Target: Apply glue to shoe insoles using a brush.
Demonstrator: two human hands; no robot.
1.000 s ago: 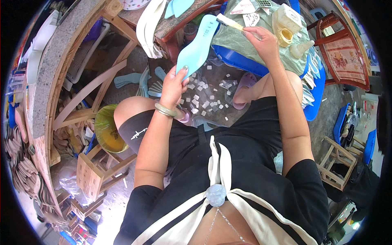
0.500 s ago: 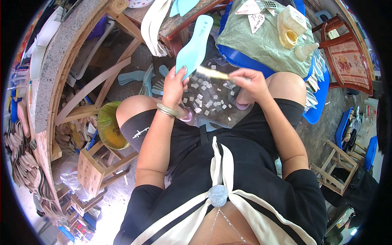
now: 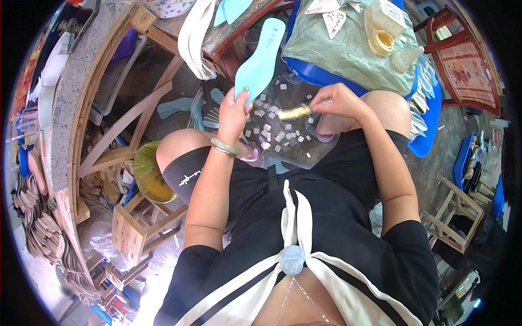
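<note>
A light blue shoe insole (image 3: pixel 258 62) points up and away, held by its near end in my left hand (image 3: pixel 234 115), with the thumb lying on its face. To the right, my right hand (image 3: pixel 341 101) pinches the handle of a small brush (image 3: pixel 294 113) with pale yellowish bristles. The brush is apart from the insole, lower and to its right. Below both hands, several small white square pieces (image 3: pixel 266 133) lie scattered on the floor between my feet. Part of the brush handle is hidden by my fingers.
A green sheet (image 3: pixel 326 54) covers a blue tub at the far right, bearing a squarish plastic bottle (image 3: pixel 387 19). White strips (image 3: pixel 194 41) hang off a table at the far left. More blue insoles (image 3: pixel 176 106) lie on the floor. A yellow-lined bin (image 3: pixel 149 174) stands by my left knee.
My right hand has drawn the brush away from the insole, down and to the right. My left hand still holds the insole in nearly the same place.
</note>
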